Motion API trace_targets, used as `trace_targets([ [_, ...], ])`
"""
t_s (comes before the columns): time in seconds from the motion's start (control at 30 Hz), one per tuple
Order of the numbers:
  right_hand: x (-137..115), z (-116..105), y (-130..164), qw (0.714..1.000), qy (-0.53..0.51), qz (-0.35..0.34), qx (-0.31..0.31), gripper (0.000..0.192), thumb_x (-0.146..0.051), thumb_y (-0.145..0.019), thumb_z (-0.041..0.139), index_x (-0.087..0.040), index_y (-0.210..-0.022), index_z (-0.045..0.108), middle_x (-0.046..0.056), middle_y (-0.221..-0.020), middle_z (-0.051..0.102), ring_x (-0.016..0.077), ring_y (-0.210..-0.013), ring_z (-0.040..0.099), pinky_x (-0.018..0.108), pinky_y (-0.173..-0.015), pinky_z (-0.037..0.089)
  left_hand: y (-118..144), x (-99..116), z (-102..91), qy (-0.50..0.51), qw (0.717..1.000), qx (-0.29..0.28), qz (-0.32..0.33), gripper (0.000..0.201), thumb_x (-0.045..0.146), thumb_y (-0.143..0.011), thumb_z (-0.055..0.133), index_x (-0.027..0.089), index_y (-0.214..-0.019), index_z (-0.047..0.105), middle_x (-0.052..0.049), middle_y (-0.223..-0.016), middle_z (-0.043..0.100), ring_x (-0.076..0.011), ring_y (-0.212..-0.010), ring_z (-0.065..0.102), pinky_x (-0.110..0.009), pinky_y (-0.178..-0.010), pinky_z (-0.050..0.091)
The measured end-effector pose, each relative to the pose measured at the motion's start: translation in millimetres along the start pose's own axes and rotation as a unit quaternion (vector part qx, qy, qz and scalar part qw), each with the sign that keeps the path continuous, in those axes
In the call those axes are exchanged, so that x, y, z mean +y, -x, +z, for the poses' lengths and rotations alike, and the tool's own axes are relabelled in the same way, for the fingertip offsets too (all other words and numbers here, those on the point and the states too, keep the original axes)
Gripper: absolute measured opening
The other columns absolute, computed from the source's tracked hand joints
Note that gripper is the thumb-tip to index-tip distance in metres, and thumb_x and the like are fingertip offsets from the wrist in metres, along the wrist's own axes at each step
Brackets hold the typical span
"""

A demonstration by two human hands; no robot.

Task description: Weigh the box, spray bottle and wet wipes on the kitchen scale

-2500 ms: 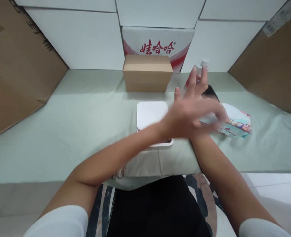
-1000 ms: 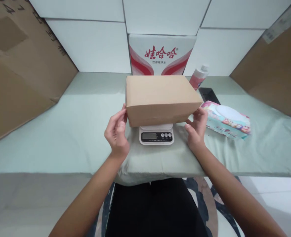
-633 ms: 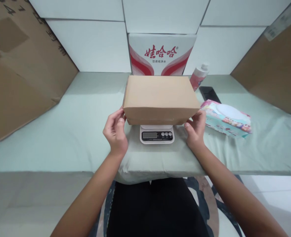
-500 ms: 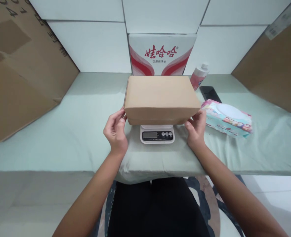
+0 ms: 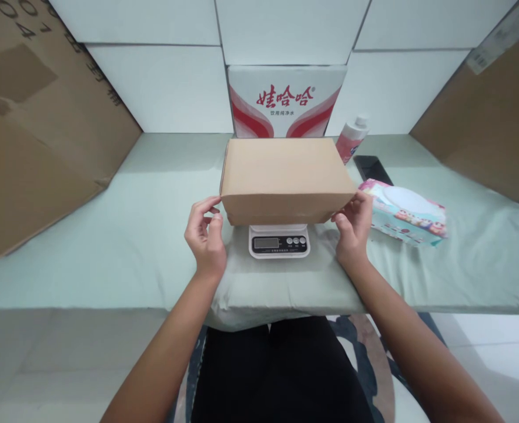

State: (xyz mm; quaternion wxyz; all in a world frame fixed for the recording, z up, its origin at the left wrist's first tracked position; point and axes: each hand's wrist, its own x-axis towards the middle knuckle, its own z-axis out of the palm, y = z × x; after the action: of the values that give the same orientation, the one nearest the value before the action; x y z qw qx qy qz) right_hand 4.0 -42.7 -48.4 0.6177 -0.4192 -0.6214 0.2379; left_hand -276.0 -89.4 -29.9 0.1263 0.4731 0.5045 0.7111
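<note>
A closed brown cardboard box (image 5: 288,170) rests on a white kitchen scale (image 5: 279,242), whose display and buttons show below the box's front edge. My left hand (image 5: 207,238) is at the box's front left corner, fingers curved and apart, fingertips at or just beside the cardboard. At the opposite front corner, my right hand (image 5: 354,229) has its fingers loosely bent, the tips close against the side. Neither hand is wrapped round the box. The scale's platform is mostly hidden underneath.
A tissue pack (image 5: 402,214) lies right of my right hand, with a dark phone (image 5: 372,169) and a pink-labelled bottle (image 5: 351,140) behind it. A white-and-red carton (image 5: 285,100) stands at the back. Large cardboard panels (image 5: 43,141) flank the cloth-covered table (image 5: 109,252).
Both hands have loosened a little from the box's corners, the right one shifting slightly outward. The box stays on the scale; the view has tilted slightly.
</note>
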Motion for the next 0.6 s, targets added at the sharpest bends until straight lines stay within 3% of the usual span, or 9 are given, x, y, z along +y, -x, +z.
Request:
trace_targets([
  [0.17, -9, 1, -1, 0.999, 0.009, -0.008, -0.034, 0.059, -0.061, -0.091, 0.062, -0.039, -0.144, 0.050, 0.007, -0.135, 0.060, 0.0329, -0.121, 0.063, 0.053, -0.095, 0.060, 2, 1, 1.8, -0.001, 0.999, -0.033, -0.040, 0.023, 0.031, -0.089, 0.061, 0.027, -0.107, 0.075, -0.004, -0.105, 0.072, -0.0189, -0.095, 0.066, -0.030, -0.075, 0.055],
  [0.3, -26, -4, -16, 0.995, 0.015, -0.001, -0.094, 0.055, -0.060, -0.093, 0.064, -0.039, -0.142, 0.057, 0.007, -0.142, 0.060, 0.0331, -0.128, 0.060, 0.053, -0.101, 0.059, -3, 12, 1.3, 0.017, 0.999, -0.035, -0.017, 0.031, 0.024, -0.085, 0.061, 0.030, -0.113, 0.075, -0.004, -0.112, 0.071, -0.0197, -0.100, 0.066, -0.030, -0.074, 0.057],
  [0.47, -40, -3, -53, 0.988, -0.017, 0.022, -0.149, 0.057, -0.060, -0.093, 0.065, -0.042, -0.147, 0.056, 0.003, -0.153, 0.057, 0.0325, -0.133, 0.060, 0.054, -0.107, 0.058, -44, 19, 8.7, 0.012, 0.998, -0.065, 0.000, 0.048, 0.014, -0.078, 0.052, 0.031, -0.117, 0.075, -0.003, -0.120, 0.073, -0.0220, -0.110, 0.069, -0.030, -0.077, 0.061],
  [0.6, -25, 23, -80, 0.987, -0.040, 0.022, -0.151, 0.063, -0.064, -0.093, 0.062, -0.043, -0.151, 0.051, 0.001, -0.160, 0.052, 0.0317, -0.145, 0.053, 0.058, -0.120, 0.049, -86, -6, 35.0, 0.023, 0.995, -0.086, -0.045, 0.052, 0.014, -0.077, 0.053, 0.028, -0.122, 0.074, -0.004, -0.129, 0.074, -0.0252, -0.122, 0.069, -0.036, -0.093, 0.063],
])
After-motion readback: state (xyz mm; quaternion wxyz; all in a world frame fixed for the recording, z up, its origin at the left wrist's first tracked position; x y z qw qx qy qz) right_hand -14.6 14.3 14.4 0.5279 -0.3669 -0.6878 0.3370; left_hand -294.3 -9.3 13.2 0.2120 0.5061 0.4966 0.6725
